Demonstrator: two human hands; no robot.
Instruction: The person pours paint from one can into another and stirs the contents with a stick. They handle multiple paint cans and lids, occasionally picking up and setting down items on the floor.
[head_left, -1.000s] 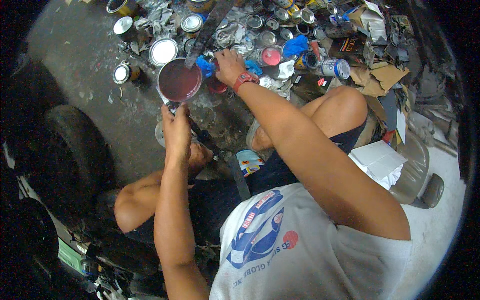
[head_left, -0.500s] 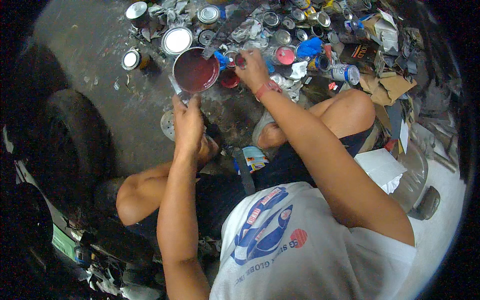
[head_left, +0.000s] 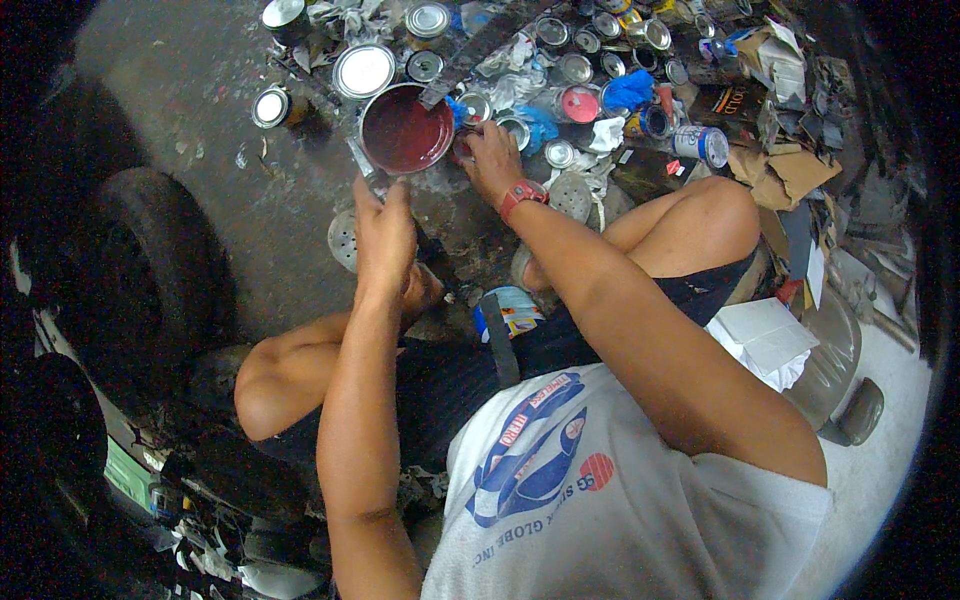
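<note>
A large round can of dark red paint (head_left: 405,128) stands in front of me, a dark flat strip (head_left: 468,60) over its upper right rim. My left hand (head_left: 386,225) is closed on a metal scraper (head_left: 364,160) at the can's lower left edge. Just right of the can, my right hand (head_left: 488,160) has curled fingers around a small red-smeared container (head_left: 462,148), partly hidden by them. Small tins (head_left: 512,134) and crumpled blue material (head_left: 538,125) lie beside that hand.
Lidded cans (head_left: 363,70), an open pink tin (head_left: 580,103), rags and many containers cover the floor ahead. Cardboard scraps (head_left: 780,175) lie at the right. A tire (head_left: 145,260) is at the left. My bent legs frame both sides below the hands.
The scene has shifted right and slightly up in the view. My right hand was raised at the red container half a second ago and is now lower, close to the large can's right side.
</note>
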